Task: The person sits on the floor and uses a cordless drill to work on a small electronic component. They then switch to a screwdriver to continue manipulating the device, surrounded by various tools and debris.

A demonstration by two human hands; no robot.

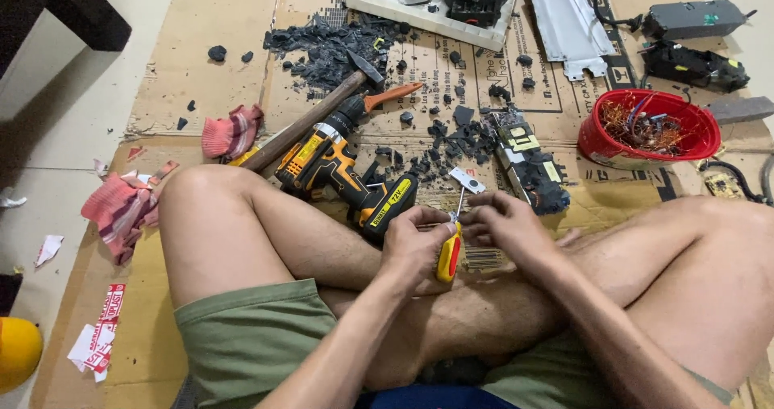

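I sit cross-legged on cardboard. My left hand [416, 248] grips a screwdriver with a yellow and red handle [449, 256], its shaft pointing up toward a small grey part [468, 180]. My right hand [504, 220] pinches something small next to the screwdriver shaft; what it holds is hidden by the fingers. Under both hands lies a small ribbed metal piece [484, 259] on my leg. A yellow and black cordless drill [343, 171] lies just beyond my left hand.
A wooden-handled hammer [310, 119] and an orange-handled tool [391, 95] lie among black broken plastic pieces [334, 46]. A red bowl [681, 147] of copper wire sits at right. Pink gloves [232, 132], dismantled black units [693, 64], a metal plate [568, 22], a yellow helmet [16, 352].
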